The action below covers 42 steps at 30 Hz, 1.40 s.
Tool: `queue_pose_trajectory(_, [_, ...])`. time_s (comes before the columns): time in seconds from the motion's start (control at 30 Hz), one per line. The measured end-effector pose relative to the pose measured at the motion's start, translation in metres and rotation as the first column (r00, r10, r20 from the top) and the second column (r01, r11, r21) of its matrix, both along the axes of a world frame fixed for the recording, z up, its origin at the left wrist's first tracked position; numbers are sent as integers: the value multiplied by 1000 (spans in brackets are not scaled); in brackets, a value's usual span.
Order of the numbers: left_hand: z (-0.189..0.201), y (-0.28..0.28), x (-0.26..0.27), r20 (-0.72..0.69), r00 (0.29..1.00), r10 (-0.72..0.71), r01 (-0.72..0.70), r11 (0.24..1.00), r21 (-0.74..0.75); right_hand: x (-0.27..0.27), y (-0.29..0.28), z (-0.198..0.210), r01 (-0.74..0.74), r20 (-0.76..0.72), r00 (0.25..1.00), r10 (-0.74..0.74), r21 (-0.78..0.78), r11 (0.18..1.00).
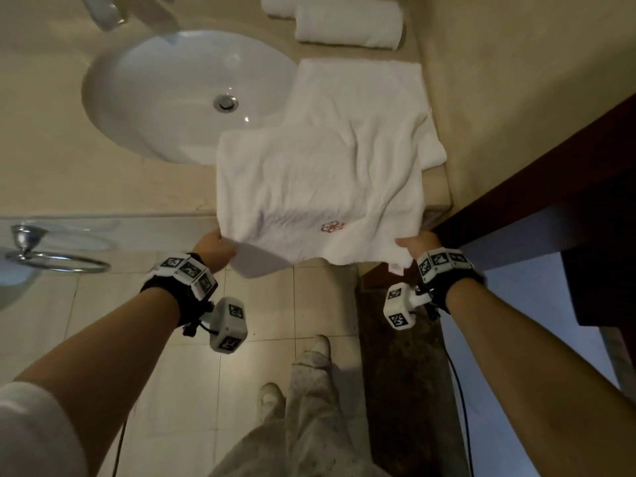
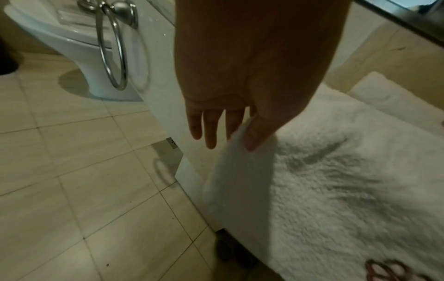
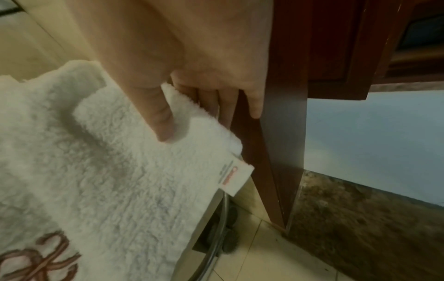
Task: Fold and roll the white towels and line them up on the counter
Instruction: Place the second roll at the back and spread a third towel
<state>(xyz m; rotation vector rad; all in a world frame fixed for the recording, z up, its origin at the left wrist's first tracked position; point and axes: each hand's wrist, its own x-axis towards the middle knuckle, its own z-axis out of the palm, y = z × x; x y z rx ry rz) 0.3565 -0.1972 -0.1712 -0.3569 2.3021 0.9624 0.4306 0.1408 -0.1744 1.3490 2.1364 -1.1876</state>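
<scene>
A white towel (image 1: 320,173) with a red embroidered emblem lies spread on the beige counter (image 1: 69,180), its near edge hanging past the counter's front. My left hand (image 1: 215,247) pinches the towel's near left corner (image 2: 240,144) between thumb and fingers. My right hand (image 1: 414,244) pinches the near right corner (image 3: 187,117), thumb on top, next to a small label (image 3: 235,176). Two rolled white towels (image 1: 347,24) lie side by side at the back of the counter. Another white towel (image 1: 432,153) lies partly under the spread one at the right.
A white oval sink (image 1: 186,94) is set in the counter left of the towel. A chrome towel ring (image 1: 51,256) hangs on the cabinet front at the left, with a toilet (image 2: 60,38) beyond. A dark wooden door frame (image 1: 516,187) stands close on the right.
</scene>
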Motion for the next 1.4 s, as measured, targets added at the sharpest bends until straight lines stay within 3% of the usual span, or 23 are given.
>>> queue_pose_trajectory(0.13, [21,-10,-1,53,999,-12,18,994,-111,13,2,23,-7,53,999,5,50,999])
queue_pose_trajectory(0.27, [65,-25,-7,44,997,70,-70,998,0,10,9,70,174,-223,963,-150,88,981])
queue_pose_trajectory(0.4, [133,-27,-13,48,971,232,-237,939,247,7,2,140,355,-485,825,-289,47,934])
queue_pose_trajectory(0.53, [196,-28,-20,-116,972,203,-151,924,352,6,-4,205,455,-648,688,-327,35,890])
queue_pose_trajectory(0.67, [254,-31,-23,-182,961,209,-113,895,433,9,-9,263,506,-778,532,-334,-24,862])
queue_pose_trajectory(0.87, [295,-35,-42,-253,908,334,-126,793,596,7,-11,316,535,-893,380,-243,-2,845])
queue_pose_trajectory(1.03, [276,-28,-61,-112,910,399,-246,738,628,-17,-2,305,496,-867,363,-341,-130,859])
queue_pose_trajectory(1.23, [228,-9,-106,52,878,476,-401,670,625,-65,16,254,491,-782,477,-401,-141,860])
queue_pose_trajectory(1.4, [180,20,-171,144,839,524,-492,618,614,-141,57,190,488,-696,557,-454,-167,856])
